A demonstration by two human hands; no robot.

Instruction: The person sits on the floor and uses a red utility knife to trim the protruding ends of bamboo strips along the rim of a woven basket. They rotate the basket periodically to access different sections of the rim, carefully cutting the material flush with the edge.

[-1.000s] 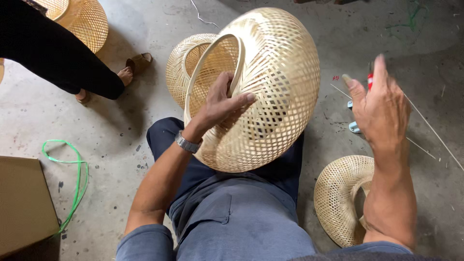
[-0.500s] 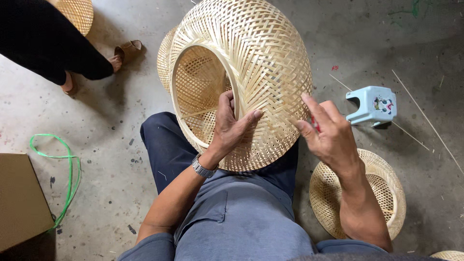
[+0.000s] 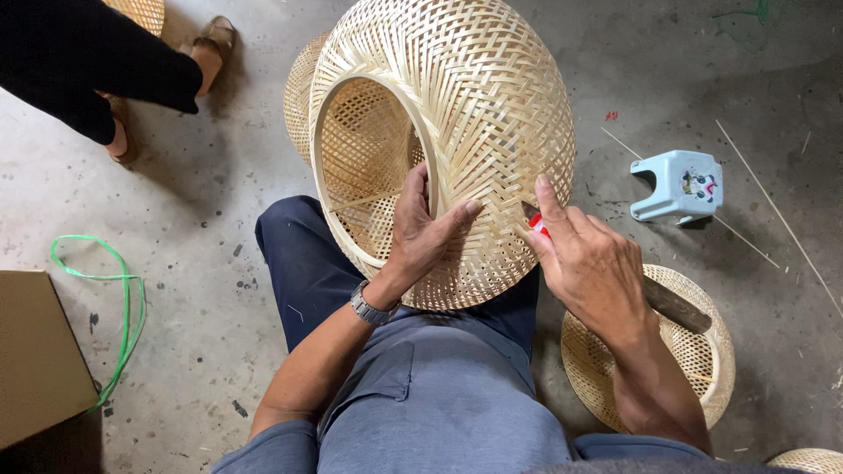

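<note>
Pale woven bamboo basket (image 3: pixel 474 132) tilted on lap (opening facing left); red-tipped tool (image 3: pixel 537 225) touching its side.

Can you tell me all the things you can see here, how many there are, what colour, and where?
big woven basket: 1, pale straw, on the person's lap, held on its side
smaller woven baskets: 4 at least partly seen, straw; one by the right leg, one behind the big basket, bits at two picture edges
plastic stool: 1, light blue, floor at right
strap loop: 1, green, floor at left
cardboard box: 1, brown, lower left
thin sticks: a few, pale, floor at right
other person's sandalled feet: 2, top left
wristwatch: 1, silver, left wrist
left hand: gripping the basket's rim
right hand: holding a red-tipped tool with a wooden handle against the basket
</note>
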